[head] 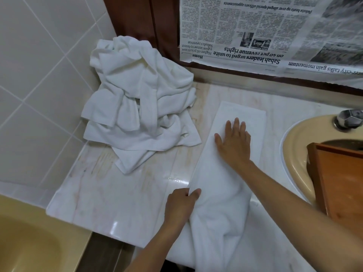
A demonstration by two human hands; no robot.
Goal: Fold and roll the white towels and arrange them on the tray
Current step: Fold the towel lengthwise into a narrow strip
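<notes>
Our right hand (234, 143) lies flat, fingers spread, on the folded white towel (216, 177), a long strip running from the counter's (117, 193) front edge toward the back. Our left hand (180, 205) pinches its left hem. Soft, light and limp, it is best held at the hems. The glossy marble looks slippery in this tiled bathroom. Unfolded towels (141, 99) heap at the back-left corner, and the wooden tray (341, 185) sits over the sink (294, 146).

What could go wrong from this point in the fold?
1. The towel is bunched at its near end and seems to hang past the front edge of the counter; it may roll lumpy or slide off.
2. The tray rests on the sink, partly over the basin; loading rolls might tip it.
</notes>
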